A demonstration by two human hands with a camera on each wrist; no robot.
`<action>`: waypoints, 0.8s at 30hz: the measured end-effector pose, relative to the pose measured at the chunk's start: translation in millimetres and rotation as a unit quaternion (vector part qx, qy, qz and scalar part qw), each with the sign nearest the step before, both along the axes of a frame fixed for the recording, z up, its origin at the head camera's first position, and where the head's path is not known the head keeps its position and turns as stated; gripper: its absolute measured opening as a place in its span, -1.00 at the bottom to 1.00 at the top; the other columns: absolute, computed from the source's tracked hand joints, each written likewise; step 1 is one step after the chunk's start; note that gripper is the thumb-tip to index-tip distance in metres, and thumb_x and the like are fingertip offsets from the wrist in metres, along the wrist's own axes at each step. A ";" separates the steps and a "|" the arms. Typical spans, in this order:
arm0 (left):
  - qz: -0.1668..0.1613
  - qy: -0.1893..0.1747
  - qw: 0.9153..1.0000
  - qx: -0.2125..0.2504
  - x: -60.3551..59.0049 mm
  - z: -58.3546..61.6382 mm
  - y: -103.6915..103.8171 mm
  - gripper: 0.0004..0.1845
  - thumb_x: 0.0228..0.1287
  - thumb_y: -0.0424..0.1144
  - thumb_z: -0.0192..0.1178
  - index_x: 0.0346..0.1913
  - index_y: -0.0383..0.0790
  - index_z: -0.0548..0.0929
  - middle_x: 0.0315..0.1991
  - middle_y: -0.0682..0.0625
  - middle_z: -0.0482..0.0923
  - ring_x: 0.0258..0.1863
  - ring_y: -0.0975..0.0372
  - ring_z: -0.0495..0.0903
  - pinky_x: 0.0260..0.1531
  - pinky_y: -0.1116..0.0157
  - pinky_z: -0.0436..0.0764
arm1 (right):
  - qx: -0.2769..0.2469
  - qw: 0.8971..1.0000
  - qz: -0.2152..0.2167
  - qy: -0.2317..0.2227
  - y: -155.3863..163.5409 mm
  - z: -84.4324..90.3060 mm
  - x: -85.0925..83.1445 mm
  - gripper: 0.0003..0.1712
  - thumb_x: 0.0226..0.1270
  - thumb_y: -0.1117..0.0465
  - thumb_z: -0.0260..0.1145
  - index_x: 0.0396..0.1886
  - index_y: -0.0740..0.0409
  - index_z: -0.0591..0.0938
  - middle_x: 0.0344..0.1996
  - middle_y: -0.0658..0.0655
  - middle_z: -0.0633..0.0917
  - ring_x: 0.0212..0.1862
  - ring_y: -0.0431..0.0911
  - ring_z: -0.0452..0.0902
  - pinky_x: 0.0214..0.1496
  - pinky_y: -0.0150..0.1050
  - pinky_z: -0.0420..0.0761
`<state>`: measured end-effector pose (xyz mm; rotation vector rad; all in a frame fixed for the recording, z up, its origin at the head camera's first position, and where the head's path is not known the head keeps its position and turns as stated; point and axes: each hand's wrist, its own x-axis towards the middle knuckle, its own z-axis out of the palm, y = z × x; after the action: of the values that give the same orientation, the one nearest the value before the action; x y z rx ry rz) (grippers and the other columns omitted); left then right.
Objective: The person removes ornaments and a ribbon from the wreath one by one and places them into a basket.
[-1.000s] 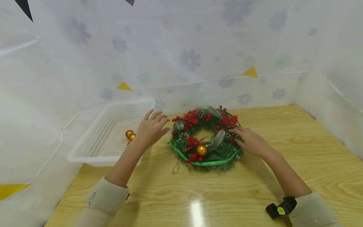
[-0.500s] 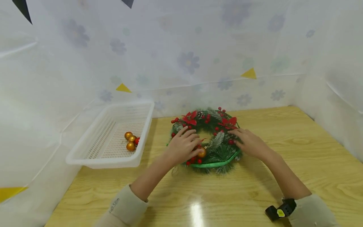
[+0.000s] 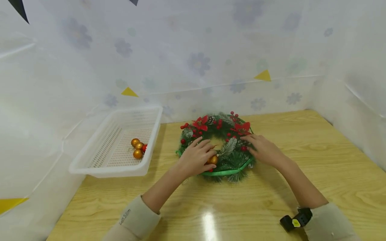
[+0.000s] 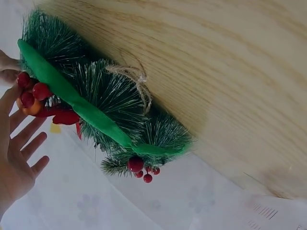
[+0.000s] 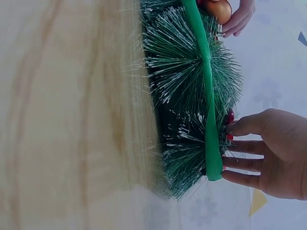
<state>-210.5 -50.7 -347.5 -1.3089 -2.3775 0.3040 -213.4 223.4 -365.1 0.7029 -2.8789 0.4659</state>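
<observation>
Head view shows a round wreath [image 3: 236,160] of bristly, needle-like greenery lying on the wood-grained surface [image 3: 316,144], a smooth green band [image 3: 226,173] running along its near edge. A glossy golden ball [image 3: 213,160] sits at its front, between the curved thumb and fingers of the left hand [image 3: 194,159], which grips it. The right hand [image 3: 263,150] touches the wreath's right side with fingers nearly straight, beside a shiny round red berry [image 3: 243,148]. Pointed red petals [image 3: 200,123], a scaly pinecone [image 3: 211,119] and a white-frosted sprig [image 3: 230,145] dress the ring; in the left wrist view, a fibrous twine loop [image 4: 142,88] hangs off its rim. Farther left stands a white plastic basket [image 3: 107,173], rectangular and perforated, holding three golden baubles [image 3: 137,154] and a red one, partly hidden by its wall. Behind rises a wrinkled, translucent sheet [image 3: 169,43] printed with pale flowers.
</observation>
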 end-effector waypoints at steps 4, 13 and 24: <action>0.001 0.001 1.000 -0.002 -0.2 -0.2 0.8 -0.52 0.18 0.20 0.10 0.01 -0.03 0.60 0.06 0.04 0.47 0.19 0.14 0.30 0.27 0.14 0.13 | 0.002 1.000 -0.002 -0.005 0.6 -0.2 -0.7 -0.49 0.25 0.37 0.20 0.22 0.29 0.40 0.13 0.40 0.41 0.06 0.33 0.34 -0.12 0.19 0.47; 0.002 -0.003 1.000 0.016 0.1 2.6 4.6 -0.50 0.19 0.20 0.11 0.03 -0.06 0.60 0.04 0.04 0.48 0.19 0.14 0.30 0.28 0.15 0.11 | 0.003 1.000 -0.004 -0.006 1.4 1.2 0.4 -0.48 0.25 0.38 0.20 0.22 0.29 0.40 0.13 0.41 0.40 0.08 0.34 0.32 -0.09 0.21 0.45; 0.003 -0.003 1.000 0.030 -0.8 5.2 11.2 -0.49 0.20 0.18 0.11 0.07 -0.07 0.58 0.06 0.04 0.48 0.20 0.14 0.29 0.29 0.13 0.08 | 0.001 1.000 -0.005 0.005 0.2 1.1 0.5 -0.49 0.23 0.37 0.22 0.21 0.27 0.42 0.12 0.40 0.41 0.06 0.32 0.35 -0.12 0.18 0.48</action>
<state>-211.3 -39.4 -342.3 -1.2769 -2.3769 0.2291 -212.9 223.6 -364.0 0.6876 -2.8723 0.4551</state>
